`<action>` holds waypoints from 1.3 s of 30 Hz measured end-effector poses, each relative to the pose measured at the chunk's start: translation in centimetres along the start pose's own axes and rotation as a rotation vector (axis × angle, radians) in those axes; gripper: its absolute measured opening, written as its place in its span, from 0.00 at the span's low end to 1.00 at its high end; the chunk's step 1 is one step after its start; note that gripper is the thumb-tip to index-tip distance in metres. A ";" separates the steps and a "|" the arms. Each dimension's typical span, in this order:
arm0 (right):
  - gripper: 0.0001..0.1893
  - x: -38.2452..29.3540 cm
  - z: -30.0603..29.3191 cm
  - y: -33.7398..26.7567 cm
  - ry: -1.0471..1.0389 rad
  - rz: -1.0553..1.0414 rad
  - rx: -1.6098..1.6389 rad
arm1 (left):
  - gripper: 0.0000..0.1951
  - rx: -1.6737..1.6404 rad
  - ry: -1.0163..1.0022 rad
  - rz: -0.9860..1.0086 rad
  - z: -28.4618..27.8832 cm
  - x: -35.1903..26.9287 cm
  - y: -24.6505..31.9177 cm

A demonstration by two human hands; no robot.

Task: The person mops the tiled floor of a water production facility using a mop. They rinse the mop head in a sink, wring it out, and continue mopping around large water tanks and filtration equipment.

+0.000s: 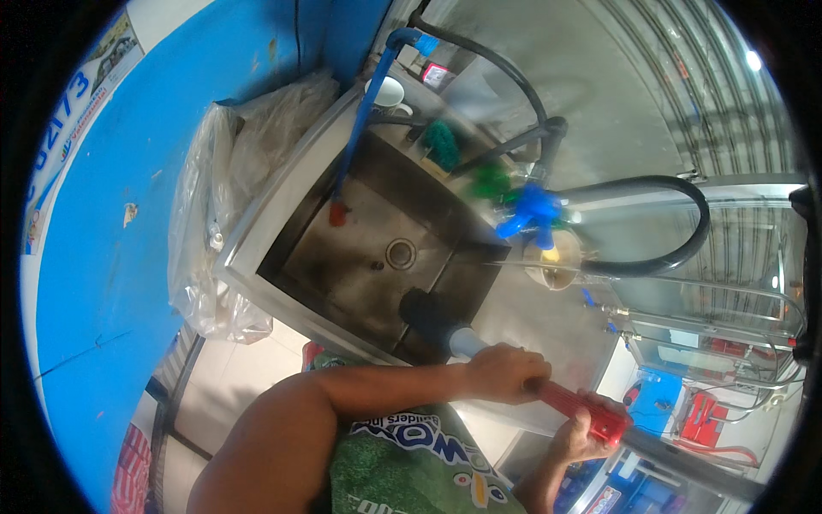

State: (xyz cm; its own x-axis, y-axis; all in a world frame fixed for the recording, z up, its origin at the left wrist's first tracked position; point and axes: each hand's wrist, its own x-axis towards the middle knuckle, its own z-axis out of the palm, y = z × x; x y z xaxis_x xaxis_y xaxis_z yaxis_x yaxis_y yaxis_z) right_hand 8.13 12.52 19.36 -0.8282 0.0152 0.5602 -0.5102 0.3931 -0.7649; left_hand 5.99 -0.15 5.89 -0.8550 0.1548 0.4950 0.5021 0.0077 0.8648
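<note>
My left hand (507,372) is closed around a long tubular tool, between its pale section (467,342) and its red ribbed grip (571,403). My right hand (591,427) holds the red grip at its other end. The tool's dark, blurred head (427,315) hangs over the near right side of a stainless steel sink (340,257); whether it touches the metal is unclear. Beyond the grip, a dark grey tube (693,462) runs in line towards the lower right. A round drain (401,254) is visible in the basin floor.
A blue pipe (367,112) with a red end reaches into the basin. Blue tap (533,212), black hose (693,225), bucket (555,273), green scourer (443,144) and white cup (385,92) stand around the sink. Clear plastic bags (205,212) hang at left by a blue wall (115,270).
</note>
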 end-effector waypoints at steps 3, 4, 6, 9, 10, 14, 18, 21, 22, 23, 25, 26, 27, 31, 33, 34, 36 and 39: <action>0.35 1.1 -0.8 1.2 -0.136 -0.129 0.041 | 0.15 0.007 -0.078 0.014 0.3 -0.1 0.1; 0.34 1.8 -1.3 1.3 -0.226 -0.132 0.049 | 0.15 -0.005 -0.099 0.023 0.3 -0.1 0.2; 0.32 3.1 -2.1 1.4 -0.441 -0.141 0.055 | 0.15 -0.034 -0.149 0.027 0.3 0.0 0.3; 0.25 4.4 -2.4 0.6 -0.694 -0.058 0.367 | 0.15 -0.091 -0.247 0.022 -0.4 0.2 0.3; 0.25 4.9 -2.1 0.3 -0.769 -0.018 0.456 | 0.15 -0.115 -0.287 0.037 -0.7 0.3 0.2; 0.24 3.8 -0.7 -1.4 -0.587 0.078 0.408 | 0.15 -0.094 -0.216 -0.023 -1.0 0.3 0.0; 0.21 0.6 0.6 -0.6 0.036 -0.072 0.055 | 0.14 -0.007 0.059 -0.067 0.2 0.3 0.6; 0.16 -0.4 0.0 0.6 0.203 -0.146 0.029 | 0.13 0.043 -0.073 0.006 0.3 0.7 1.1; 0.17 -0.4 -0.2 0.8 0.202 -0.134 0.049 | 0.12 0.038 -0.116 0.008 0.0 0.9 1.1; 0.18 0.0 -0.4 0.9 0.208 -0.127 0.067 | 0.12 0.009 -0.158 0.030 -0.5 1.3 1.2; 0.22 1.3 -0.7 0.3 0.073 -0.150 0.200 | 0.13 -0.045 -0.239 0.057 -1.5 2.0 1.5; 0.24 2.2 -0.6 -0.2 0.003 -0.156 0.263 | 0.13 -0.116 -0.288 0.082 -2.0 2.6 1.6; 0.27 3.0 -0.4 -1.0 -0.157 -0.131 0.395 | 0.13 -0.191 -0.341 0.103 -2.5 3.2 1.8; 0.28 8.9 2.1 -1.8 -0.991 0.006 0.981 | 0.13 -0.545 -0.856 -0.066 -3.7 6.1 2.4; 0.24 9.7 2.5 -2.2 -1.237 0.014 1.103 | 0.14 -0.605 -0.815 -0.040 -4.0 6.8 2.5; 0.21 9.4 2.7 -2.2 -1.083 -0.037 1.030 | 0.14 -0.585 -0.748 -0.019 -3.9 6.8 2.4; 0.13 7.7 2.8 -2.3 -0.649 0.014 0.932 | 0.12 -0.506 -0.468 0.045 -3.4 6.1 2.1; 0.08 4.6 4.1 -1.3 0.028 0.148 0.647 | 0.09 -0.064 -0.033 0.017 -1.4 4.1 1.5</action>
State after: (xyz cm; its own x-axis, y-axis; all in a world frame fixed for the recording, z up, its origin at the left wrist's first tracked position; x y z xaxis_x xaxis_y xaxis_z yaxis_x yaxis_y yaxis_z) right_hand 4.01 8.32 21.61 -0.8984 0.0539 0.4359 -0.4350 -0.2457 -0.8662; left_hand 3.01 -0.92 9.35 -0.8414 0.1866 0.5072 0.5059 -0.0583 0.8606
